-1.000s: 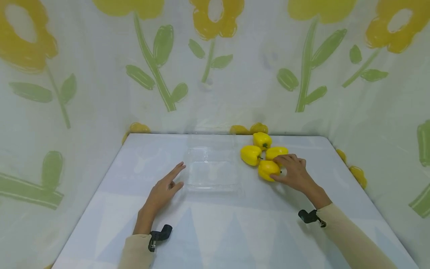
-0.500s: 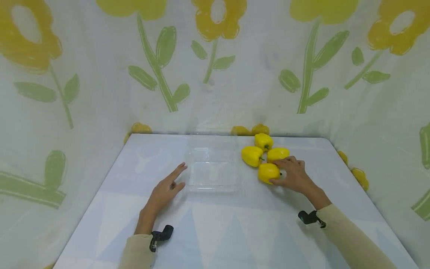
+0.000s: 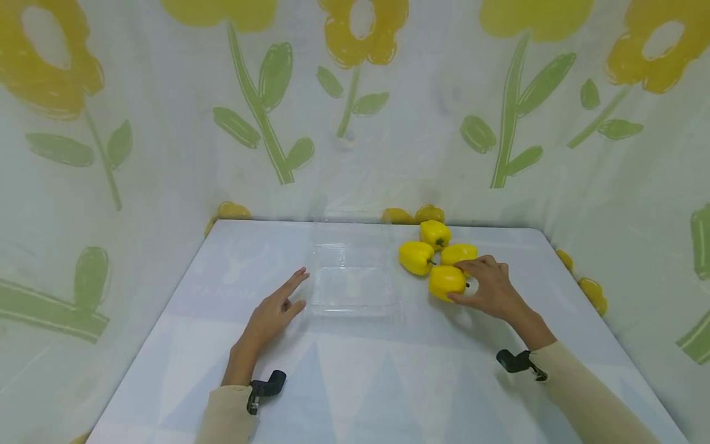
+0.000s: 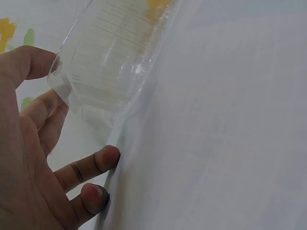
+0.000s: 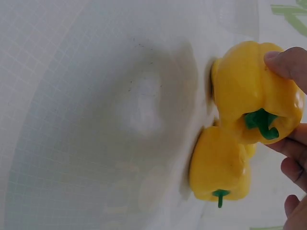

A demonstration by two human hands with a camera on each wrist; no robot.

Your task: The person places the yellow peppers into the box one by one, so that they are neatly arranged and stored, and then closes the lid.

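My right hand [image 3: 488,287] grips a yellow bell pepper [image 3: 446,283] between thumb and fingers, and its green stem shows in the right wrist view on the pepper [image 5: 254,91]. It seems slightly raised off the table. Close behind it sit another pepper [image 3: 458,253], partly covered by the fingers, a left one [image 3: 415,257] and a back one [image 3: 434,234]. My left hand [image 3: 269,317] stays at the left edge of a clear plastic clamshell box [image 3: 355,308], fingers fairly straight. Thumb and fingertips lie at the box's rim [image 4: 62,86] in the left wrist view; firm contact is hard to tell.
The box's transparent lid [image 3: 349,232] stands raised toward the back. A white table [image 3: 355,382] with pale blue triangles carries everything. Flower-printed curtain [image 3: 399,154] closes in the back and both sides.
My right hand has shifted slightly right and up, bringing the front pepper with it. My left hand and the box have stayed put.
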